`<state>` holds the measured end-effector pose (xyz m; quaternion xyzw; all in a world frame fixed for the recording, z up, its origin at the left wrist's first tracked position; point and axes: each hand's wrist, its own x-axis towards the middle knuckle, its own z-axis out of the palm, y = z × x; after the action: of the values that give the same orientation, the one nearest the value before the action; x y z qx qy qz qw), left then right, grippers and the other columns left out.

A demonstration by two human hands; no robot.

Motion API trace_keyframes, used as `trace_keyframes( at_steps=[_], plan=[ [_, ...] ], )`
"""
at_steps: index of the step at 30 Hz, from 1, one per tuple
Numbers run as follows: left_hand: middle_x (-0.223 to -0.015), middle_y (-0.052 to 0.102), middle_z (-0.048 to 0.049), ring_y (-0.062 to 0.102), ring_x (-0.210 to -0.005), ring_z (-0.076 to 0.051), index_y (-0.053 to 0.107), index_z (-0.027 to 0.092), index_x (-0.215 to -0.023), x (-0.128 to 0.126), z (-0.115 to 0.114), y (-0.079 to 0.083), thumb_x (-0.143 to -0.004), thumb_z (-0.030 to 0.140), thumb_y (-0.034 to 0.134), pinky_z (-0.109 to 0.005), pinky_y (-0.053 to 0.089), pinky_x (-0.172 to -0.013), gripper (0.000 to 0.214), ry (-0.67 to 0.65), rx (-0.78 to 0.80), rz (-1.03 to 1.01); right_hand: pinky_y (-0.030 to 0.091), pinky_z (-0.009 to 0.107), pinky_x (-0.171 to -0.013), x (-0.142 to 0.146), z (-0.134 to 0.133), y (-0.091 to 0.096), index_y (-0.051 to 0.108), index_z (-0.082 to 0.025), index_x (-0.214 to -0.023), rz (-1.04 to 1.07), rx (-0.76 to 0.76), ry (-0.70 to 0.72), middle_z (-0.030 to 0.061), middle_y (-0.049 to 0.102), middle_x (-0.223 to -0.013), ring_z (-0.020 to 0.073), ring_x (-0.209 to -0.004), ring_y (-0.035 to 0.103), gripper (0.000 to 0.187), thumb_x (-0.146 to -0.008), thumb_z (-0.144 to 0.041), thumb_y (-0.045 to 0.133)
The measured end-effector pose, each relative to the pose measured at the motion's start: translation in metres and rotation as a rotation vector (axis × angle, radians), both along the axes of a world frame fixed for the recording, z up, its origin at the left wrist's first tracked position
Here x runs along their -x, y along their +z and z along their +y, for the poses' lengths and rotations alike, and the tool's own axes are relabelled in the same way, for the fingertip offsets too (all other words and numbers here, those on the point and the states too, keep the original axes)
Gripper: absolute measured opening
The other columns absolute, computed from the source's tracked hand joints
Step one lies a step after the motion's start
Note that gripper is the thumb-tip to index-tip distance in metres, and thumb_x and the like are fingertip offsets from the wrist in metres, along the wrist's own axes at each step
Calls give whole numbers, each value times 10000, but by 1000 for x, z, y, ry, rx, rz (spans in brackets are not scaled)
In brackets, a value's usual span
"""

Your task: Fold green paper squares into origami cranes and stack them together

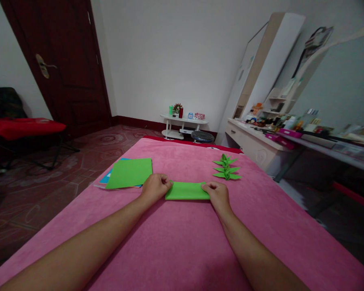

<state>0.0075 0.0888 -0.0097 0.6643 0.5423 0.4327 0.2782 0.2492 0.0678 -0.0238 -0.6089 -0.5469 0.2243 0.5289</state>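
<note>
A green sheet of paper point(187, 191), folded over into a long rectangle, lies on the pink cloth between my hands. My left hand point(155, 188) pinches its upper left corner. At the upper right corner my right hand point(219, 194) pinches it with thumb and fingers. Left of my left hand lies a stack of square paper sheets point(132, 173), green on top with blue and white edges showing beneath. Beyond my right hand, several folded green paper figures point(226, 167) with pointed ends stand close together in a row.
The pink cloth point(182, 242) covers the surface in front of me. A low white stand point(185, 119) holds small items by the far wall. On the right is a dressing table point(255, 139) crowded with bottles and boxes. A red chair point(26, 127) stands at left.
</note>
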Motion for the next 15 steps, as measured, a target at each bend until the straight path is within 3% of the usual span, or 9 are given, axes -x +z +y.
trace_keyframes(
  at_steps=[7,11,15],
  plan=[
    [-707,672,-66,574,-637,-192,689,212,-730,-7,-7,3,-729,347,562,-255,295,-554,185,77,-55,613,223,243,-447,2,-1,4,615,-215,-417,-241,77,-41,-22,541,-419,116,-409,439,167,-572,-250,662],
    [-775,662,-66,584,-704,-195,655,207,-802,-10,-11,3,-769,338,546,-264,337,-597,173,81,-64,705,213,244,-446,2,0,4,623,-226,-425,-314,91,-63,-15,561,-432,118,-417,453,157,-574,-249,669],
    [-926,616,-68,556,-870,-205,615,200,-918,-14,-11,2,-763,199,560,-289,370,-711,165,-2,-297,680,214,241,-444,1,0,4,626,-229,-432,-356,89,-67,-11,571,-443,120,-430,470,155,-579,-251,672]
  ],
)
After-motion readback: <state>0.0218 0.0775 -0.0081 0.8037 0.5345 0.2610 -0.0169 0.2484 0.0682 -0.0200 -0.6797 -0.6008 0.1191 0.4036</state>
